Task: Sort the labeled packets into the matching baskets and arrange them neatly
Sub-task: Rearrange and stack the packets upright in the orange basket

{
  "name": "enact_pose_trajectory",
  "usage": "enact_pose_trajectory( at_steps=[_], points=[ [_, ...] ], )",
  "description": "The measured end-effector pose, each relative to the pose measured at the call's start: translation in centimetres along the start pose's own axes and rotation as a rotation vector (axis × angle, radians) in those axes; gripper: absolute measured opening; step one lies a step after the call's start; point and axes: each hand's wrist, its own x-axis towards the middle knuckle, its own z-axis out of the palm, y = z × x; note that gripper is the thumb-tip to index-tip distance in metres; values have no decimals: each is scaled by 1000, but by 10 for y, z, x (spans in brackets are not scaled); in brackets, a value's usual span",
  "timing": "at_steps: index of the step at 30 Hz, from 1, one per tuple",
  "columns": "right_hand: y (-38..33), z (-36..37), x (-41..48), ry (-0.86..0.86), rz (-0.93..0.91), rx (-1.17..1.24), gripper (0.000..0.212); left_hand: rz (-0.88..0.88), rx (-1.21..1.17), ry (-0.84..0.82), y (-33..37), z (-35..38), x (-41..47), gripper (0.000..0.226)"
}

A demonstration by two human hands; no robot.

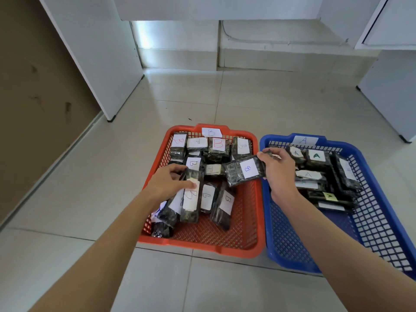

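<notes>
Meanwhile, the right hand point(280, 170) pinched a B packet point(245, 170) at its nine o'clock, over the orange basket point(254, 244); the left hand point(167, 183) gripped another packet point(191, 197).

Two bare forearms are showing, with no sleeves reaching into view. The left hand point(167, 182) and right hand point(280, 170) are wearing no gloves, rings, watch or bands.

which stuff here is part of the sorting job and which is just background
Job: orange basket tagged B, blue basket tagged A, B packet held by right hand, B packet under left hand.

Background: white cabinets, wall cable.
</notes>
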Motion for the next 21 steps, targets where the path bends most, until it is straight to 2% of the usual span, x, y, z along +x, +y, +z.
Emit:
enact_pose_trajectory(
  at_steps=[2,6,10,12,14,16,18,21],
  points=[
    [1,6,-1,-27,1,-23,10,66,141,31,-2,0,-2,57],
    [4,10,1,-70,-28,-95,11,332,666,150,-5,21,-5,69],
    [2,2,6,-50,-40,-124,9,520,1104,154,-5,51,-10,54],
    [-1,-6,9,-24,-54,-113,9,583,1184,106,-2,64,-10,50],
    [-4,-14,12,5,-67,-93,9,608,1248,-59,1,76,-6,64],
    [-5,-21,15,33,-68,-80,12,585,1387,-216,4,84,-1,92],
    [-5,-27,17,44,-66,-79,15,545,1516,-258,3,91,3,109],
    [-3,-32,18,38,-72,-104,16,494,1573,-236,0,96,3,111]
  ],
)
